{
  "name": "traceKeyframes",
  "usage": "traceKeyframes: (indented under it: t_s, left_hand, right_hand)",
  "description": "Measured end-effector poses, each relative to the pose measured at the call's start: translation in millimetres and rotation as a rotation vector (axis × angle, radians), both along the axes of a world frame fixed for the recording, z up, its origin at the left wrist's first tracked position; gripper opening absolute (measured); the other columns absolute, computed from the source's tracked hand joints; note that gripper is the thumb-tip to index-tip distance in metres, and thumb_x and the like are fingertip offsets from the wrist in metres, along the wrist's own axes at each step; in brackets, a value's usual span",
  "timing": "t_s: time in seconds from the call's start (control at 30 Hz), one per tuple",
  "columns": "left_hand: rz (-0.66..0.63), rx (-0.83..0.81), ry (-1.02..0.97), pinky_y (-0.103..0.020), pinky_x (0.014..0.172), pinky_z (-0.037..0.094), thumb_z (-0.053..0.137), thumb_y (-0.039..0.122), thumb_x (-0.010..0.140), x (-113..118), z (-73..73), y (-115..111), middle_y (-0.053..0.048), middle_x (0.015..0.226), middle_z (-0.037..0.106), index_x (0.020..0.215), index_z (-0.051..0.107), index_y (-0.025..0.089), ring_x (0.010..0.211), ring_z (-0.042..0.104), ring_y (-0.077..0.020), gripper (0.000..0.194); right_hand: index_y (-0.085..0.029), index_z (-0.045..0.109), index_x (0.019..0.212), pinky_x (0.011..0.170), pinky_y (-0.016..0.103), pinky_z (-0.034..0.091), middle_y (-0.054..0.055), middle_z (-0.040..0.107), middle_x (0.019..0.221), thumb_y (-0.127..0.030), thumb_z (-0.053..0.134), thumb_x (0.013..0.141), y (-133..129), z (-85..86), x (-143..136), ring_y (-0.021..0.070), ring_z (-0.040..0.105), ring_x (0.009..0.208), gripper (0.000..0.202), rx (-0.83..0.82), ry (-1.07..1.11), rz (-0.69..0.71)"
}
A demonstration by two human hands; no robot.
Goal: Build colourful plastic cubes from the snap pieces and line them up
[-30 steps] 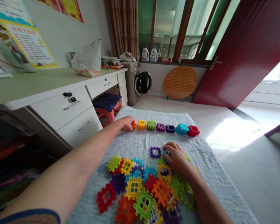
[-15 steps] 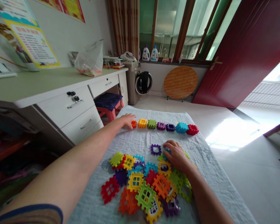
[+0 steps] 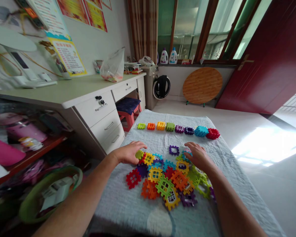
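My left hand (image 3: 129, 152) is at the left edge of a pile of toothed plastic building blocks, its fingers apart around a yellow-green block (image 3: 139, 154). Whether it touches that block I cannot tell. On the right side of the pile, my right hand (image 3: 197, 155) rests with fingers stretched over a light-blue block (image 3: 186, 154), partly covering it. Between the hands lies a purple square frame block (image 3: 174, 150). Red, yellow, orange and green blocks overlap nearer to me, among them a green window block (image 3: 164, 186). Farther off, a row of blocks runs from light green (image 3: 141, 126) to red (image 3: 213, 133).
A pale blue cloth (image 3: 153, 214) covers the table. Left of it stand a white desk (image 3: 96, 115), a stool with a dark cushion (image 3: 128, 105) and a green basin (image 3: 24, 210). A washing machine (image 3: 150, 89) and a round wooden tabletop (image 3: 202, 85) are beyond.
My left hand has come back from the row's left end to the pile; a light-green block now shows where it was. My right hand stays by the pile. The view has turned left.
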State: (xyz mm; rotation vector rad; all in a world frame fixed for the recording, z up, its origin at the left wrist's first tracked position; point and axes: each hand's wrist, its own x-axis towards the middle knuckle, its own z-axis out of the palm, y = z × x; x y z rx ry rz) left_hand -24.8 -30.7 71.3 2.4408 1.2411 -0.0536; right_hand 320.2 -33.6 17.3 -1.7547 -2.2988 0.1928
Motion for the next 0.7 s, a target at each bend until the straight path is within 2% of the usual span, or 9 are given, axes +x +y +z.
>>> traceKeyframes:
  t_s: [0.1,0.23,0.37,0.57,0.7]
  left_hand:
    - [0.064,-0.019,-0.039,-0.033,0.104,0.034,0.06,0.016,0.057,-5.8,-15.0,-4.3,-0.005,0.131,0.051,0.126,0.05,0.024,0.122,0.045,-0.026,0.07]
    - [0.14,0.025,-0.082,-0.033,0.099,0.039,0.056,0.013,0.055,-3.9,-23.7,-0.4,-0.006,0.12,0.058,0.119,0.055,0.022,0.114,0.051,-0.0254,0.064]
    - [0.163,0.078,-0.1,-0.03,0.096,0.041,0.059,0.018,0.057,0.3,-23.2,1.7,-0.006,0.115,0.061,0.114,0.058,0.02,0.108,0.055,-0.0244,0.057]
    - [0.284,0.171,-0.187,-0.026,0.096,0.042,0.06,0.027,0.064,9.6,-13.0,9.6,-0.006,0.12,0.061,0.12,0.055,0.019,0.107,0.058,-0.0221,0.056]
    - [0.322,0.275,-0.193,-0.03,0.098,0.042,0.063,0.025,0.062,7.5,-23.5,28.8,-0.008,0.119,0.06,0.113,0.058,0.017,0.107,0.057,-0.0233,0.052]
  right_hand:
    - [-0.017,0.056,0.119,0.091,0.039,0.037,0.013,0.059,0.121,-0.032,0.05,0.084,1.4,1.1,5.4,0.027,0.053,0.11,0.039,0.005,0.044,0.013]
    - [-0.016,0.057,0.117,0.088,0.035,0.039,0.012,0.061,0.116,-0.03,0.05,0.083,4.0,-1.6,10.2,0.0247,0.056,0.104,0.037,-0.004,0.081,0.027]
    - [-0.016,0.061,0.11,0.083,0.033,0.039,0.01,0.064,0.106,-0.032,0.051,0.082,5.2,-4.0,10.3,0.024,0.058,0.096,0.034,-0.03,0.044,0.022]
    - [-0.018,0.063,0.102,0.082,0.03,0.037,0.009,0.063,0.101,-0.032,0.05,0.083,3.6,-2.3,7.5,0.0213,0.056,0.093,0.027,-0.022,0.035,0.022]
    - [-0.019,0.063,0.097,0.082,0.031,0.037,0.008,0.063,0.1,-0.032,0.049,0.083,3.0,-1.9,6.4,0.0209,0.055,0.091,0.024,-0.023,0.037,0.028]
